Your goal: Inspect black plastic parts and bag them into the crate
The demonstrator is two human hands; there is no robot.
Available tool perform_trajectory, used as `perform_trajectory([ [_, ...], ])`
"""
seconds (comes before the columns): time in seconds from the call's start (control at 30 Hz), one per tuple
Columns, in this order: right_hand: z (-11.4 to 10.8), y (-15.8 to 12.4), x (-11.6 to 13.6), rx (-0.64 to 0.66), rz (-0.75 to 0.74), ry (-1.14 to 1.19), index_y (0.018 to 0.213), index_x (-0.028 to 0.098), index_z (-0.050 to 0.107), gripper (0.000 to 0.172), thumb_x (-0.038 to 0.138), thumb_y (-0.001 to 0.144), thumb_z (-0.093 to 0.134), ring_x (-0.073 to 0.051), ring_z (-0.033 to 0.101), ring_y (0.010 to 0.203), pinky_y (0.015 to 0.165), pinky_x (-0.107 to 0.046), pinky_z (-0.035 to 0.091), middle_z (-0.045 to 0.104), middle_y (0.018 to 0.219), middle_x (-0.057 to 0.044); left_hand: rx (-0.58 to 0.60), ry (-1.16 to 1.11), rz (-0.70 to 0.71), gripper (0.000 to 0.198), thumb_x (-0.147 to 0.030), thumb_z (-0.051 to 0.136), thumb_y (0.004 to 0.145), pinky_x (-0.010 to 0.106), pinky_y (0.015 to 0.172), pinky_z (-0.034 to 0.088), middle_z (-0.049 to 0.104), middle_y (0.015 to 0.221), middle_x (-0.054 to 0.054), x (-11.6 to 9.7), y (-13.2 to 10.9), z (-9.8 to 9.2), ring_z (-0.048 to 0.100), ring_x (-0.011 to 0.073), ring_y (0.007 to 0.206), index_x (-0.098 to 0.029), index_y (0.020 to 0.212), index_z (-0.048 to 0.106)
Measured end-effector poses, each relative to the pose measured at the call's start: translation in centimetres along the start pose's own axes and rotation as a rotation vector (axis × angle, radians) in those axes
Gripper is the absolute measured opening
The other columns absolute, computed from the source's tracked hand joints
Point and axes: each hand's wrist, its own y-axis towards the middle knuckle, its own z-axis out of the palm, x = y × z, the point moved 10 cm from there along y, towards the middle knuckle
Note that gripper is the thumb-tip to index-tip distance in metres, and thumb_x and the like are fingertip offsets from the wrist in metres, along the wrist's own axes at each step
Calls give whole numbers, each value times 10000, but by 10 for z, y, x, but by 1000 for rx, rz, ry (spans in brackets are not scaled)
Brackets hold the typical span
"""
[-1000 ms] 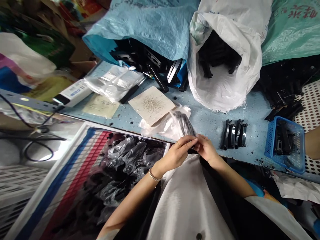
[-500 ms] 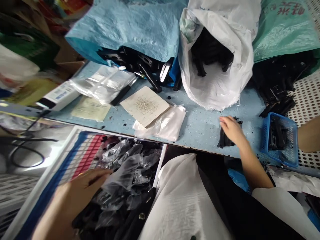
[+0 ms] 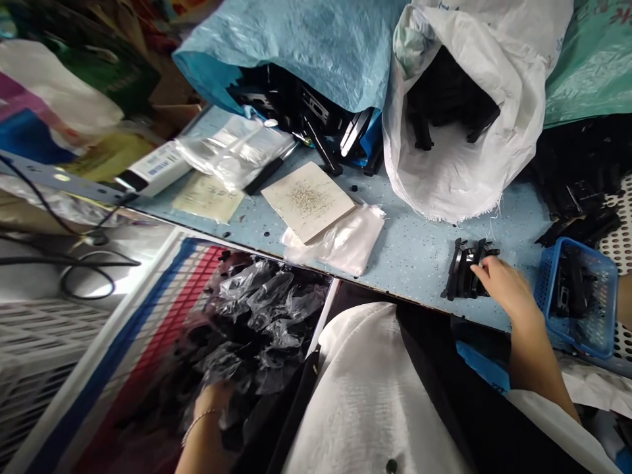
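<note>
On the blue tabletop, a short row of black plastic parts (image 3: 463, 271) lies side by side near the front edge. My right hand (image 3: 501, 284) is at the right end of this row, its thumb and fingers closed around one black plastic part. My left hand (image 3: 216, 403) reaches down into a crate beside my lap, among black parts in clear plastic bags (image 3: 269, 309). Its fingers are blurred and mostly hidden by the bags.
A blue basket (image 3: 612, 296) with black parts stands right of my right hand. Behind are a blue sack (image 3: 296, 46), a white sack (image 3: 467, 178) and a green sack (image 3: 587, 79). A square board (image 3: 309, 201) rests on clear bags (image 3: 363, 240). Another person's arm (image 3: 625, 299) shows at right.
My left hand has moved down into the bagged parts. My right hand has shifted from over the row of parts to its right end. The view has turned slightly left.
</note>
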Motion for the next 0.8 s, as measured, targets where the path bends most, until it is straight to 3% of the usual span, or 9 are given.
perform_trajectory([
  [0.07,14,-5,6,85,4,-93,1155,150,624,409,494,1055,426,-356,722,976,776,-415,512,727,1053,-194,-133,-26,-173,291,-401,537,829,350,555,490,498,478,17,0,24,-22,627,256,523,-225,598,560],
  [0.13,18,-8,19,58,-31,-133,1173,128,604,404,468,1066,415,-334,721,979,750,-378,499,713,1092,-204,-338,-67,-205,305,-427,485,890,399,659,535,629,636,56,-32,44,-56,685,299,697,-216,717,622],
  [0.2,19,-10,34,-11,-75,-135,1201,130,591,381,439,1072,411,-313,714,1009,746,-351,490,683,1182,-207,-473,-122,-41,376,-470,435,960,402,826,558,725,893,94,-102,58,-82,700,284,898,-189,905,680],
  [0.27,24,-13,45,-30,-110,-119,1202,141,595,375,453,1063,440,-304,707,1021,750,-341,487,672,1205,-195,-546,-213,382,380,-422,433,1005,387,923,552,742,1018,116,-208,55,-98,688,250,957,-171,1015,718],
  [0.33,31,-15,50,-21,-129,-89,1200,144,598,390,478,1054,461,-305,704,1014,736,-338,482,686,1169,-181,-512,-182,733,303,-346,491,1001,396,956,553,736,1090,127,-304,42,-94,675,252,1018,-176,1081,730],
  [0.4,37,-15,47,-5,-131,-43,1215,144,596,386,469,1054,466,-307,704,1003,712,-333,471,702,1142,-170,-493,-73,789,221,-265,549,965,416,877,567,717,1085,160,-359,44,-87,662,289,1024,-159,1006,738],
  [0.5,42,-10,35,22,-121,49,1191,154,622,319,404,1037,496,-307,699,999,725,-331,461,718,1129,-159,-413,-109,673,151,-202,612,901,367,763,539,706,959,131,-375,73,-88,661,267,920,-167,777,690],
  [0.63,42,-5,37,89,-168,518,1063,188,681,274,402,971,536,-267,684,906,758,-335,483,729,944,-88,-166,-519,531,204,-331,706,823,274,598,437,631,676,14,-343,114,-93,575,158,638,-177,707,637],
  [0.8,56,-21,131,494,-334,1440,955,204,701,429,613,827,683,-192,617,666,599,-298,493,663,756,-28,-39,-814,466,156,-293,690,780,240,548,446,663,674,7,-329,125,-87,598,142,591,-157,850,659],
])
